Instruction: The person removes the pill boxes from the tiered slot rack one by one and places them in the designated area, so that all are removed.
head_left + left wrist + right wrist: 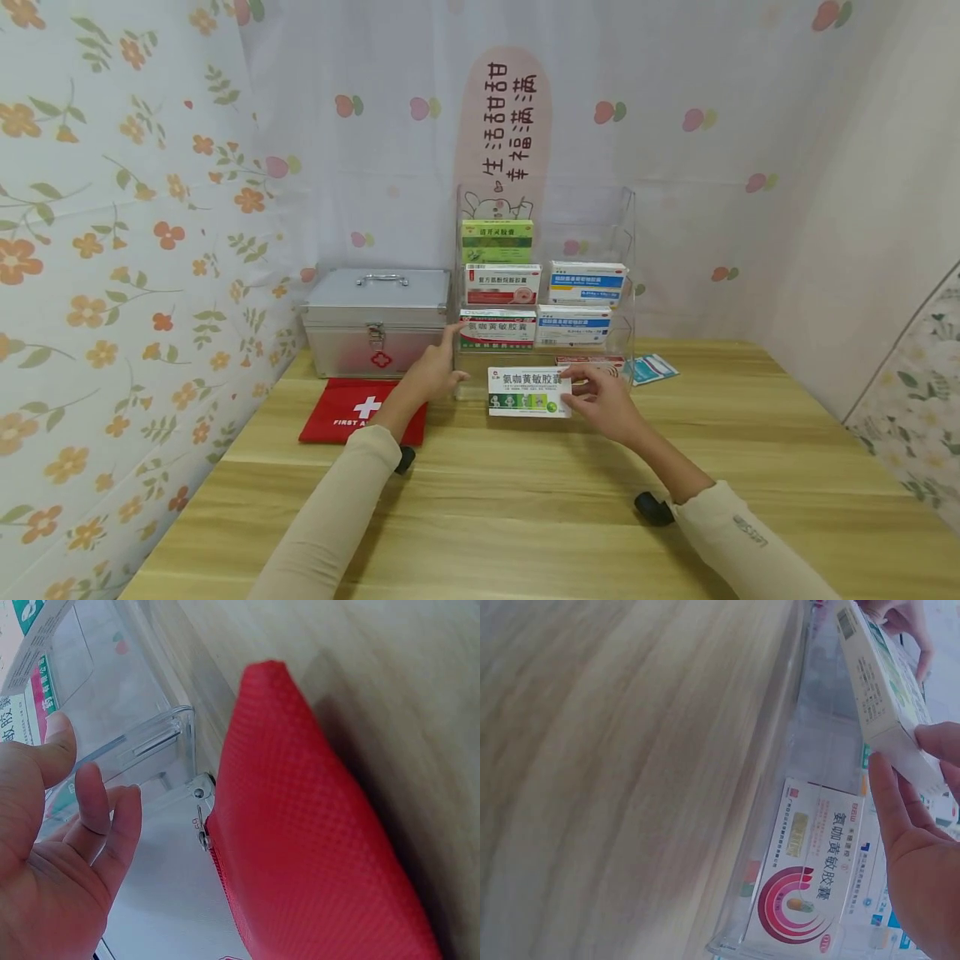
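Observation:
My right hand (606, 407) pinches the right end of a white and green medicine box (527, 400), thumb on one face and fingers on the other. The box is held level in front of the bottom pocket of a clear acrylic rack (632, 250). At the rack's left side is my left hand (433, 372), its index fingertip right at the edge of a red and green medicine box (497, 332) in the pocket above. In the left wrist view the left fingers (127, 817) are loosely bent with nothing between them. A medicine box with pink arcs (802, 862) lies in the bottom pocket.
A green box (497, 243), a red and white box (502, 287) and two blue and white boxes (587, 283) fill other pockets. Left of the rack stand a silver case (378, 312) and a red first-aid pouch (337, 417). A teal packet (655, 368) lies at right.

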{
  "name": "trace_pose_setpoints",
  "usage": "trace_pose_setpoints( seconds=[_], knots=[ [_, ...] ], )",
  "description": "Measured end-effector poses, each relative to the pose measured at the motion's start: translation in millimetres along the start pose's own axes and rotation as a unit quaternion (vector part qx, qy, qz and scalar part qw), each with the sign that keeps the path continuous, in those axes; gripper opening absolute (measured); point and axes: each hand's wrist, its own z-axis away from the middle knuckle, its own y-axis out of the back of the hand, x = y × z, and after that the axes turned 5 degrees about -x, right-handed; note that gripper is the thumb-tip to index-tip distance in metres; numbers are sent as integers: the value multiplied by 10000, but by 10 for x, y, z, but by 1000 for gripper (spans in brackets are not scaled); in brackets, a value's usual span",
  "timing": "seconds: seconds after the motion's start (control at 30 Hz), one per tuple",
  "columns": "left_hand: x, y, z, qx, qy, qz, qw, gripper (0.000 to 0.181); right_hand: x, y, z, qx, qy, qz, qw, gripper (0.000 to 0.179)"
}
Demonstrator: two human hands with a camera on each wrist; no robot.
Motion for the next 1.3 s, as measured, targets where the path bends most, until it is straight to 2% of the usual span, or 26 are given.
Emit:
trace_pose_setpoints(
  seconds=[0.43,0.77,0.97,1.13,1.3],
  knots=[
    [-2,-17,-3,18,-40,-40,10000,96,-44,-4,31,-550,-523,-21,9971,30],
    [-10,-11,-14,-2,-55,-169,9998,97,8,-69,-12,-528,-473,68,9975,29],
    [-22,-34,-19,-5,-45,-168,9998,96,30,-90,-29,-688,-678,-56,9953,27],
    [-14,-31,-13,1,-32,-111,9999,97,51,-110,-61,-891,-632,-252,9937,28],
    [-3,-23,-8,-9,-17,-125,9999,97,45,-144,-93,-1003,-859,-495,9900,28]
  ],
)
